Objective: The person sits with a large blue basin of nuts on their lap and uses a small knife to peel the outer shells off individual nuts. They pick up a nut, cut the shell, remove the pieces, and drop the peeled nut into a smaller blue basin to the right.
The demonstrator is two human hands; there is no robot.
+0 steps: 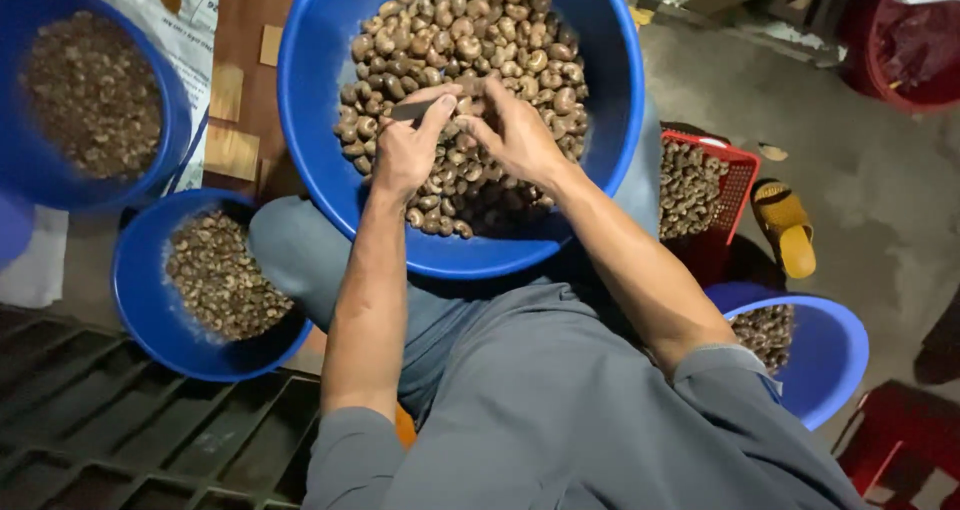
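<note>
A large blue basin point(315, 80) rests on my lap, heaped with brown cashew nuts point(470, 40). Both hands work over the pile in the middle of it. My left hand point(405, 150) grips a small dark blade-like tool point(412, 110) between thumb and fingers. My right hand point(520, 135) pinches a single nut point(470, 87) right beside the tool's tip. The two hands almost touch.
A smaller blue bowl point(150, 320) of nuts sits at lower left, another blue basin point(170, 150) of finer pieces at upper left. A red basket point(735, 185) of nuts and a blue bowl point(830, 355) lie to the right. A yellow sandal point(785, 225) rests on the concrete floor.
</note>
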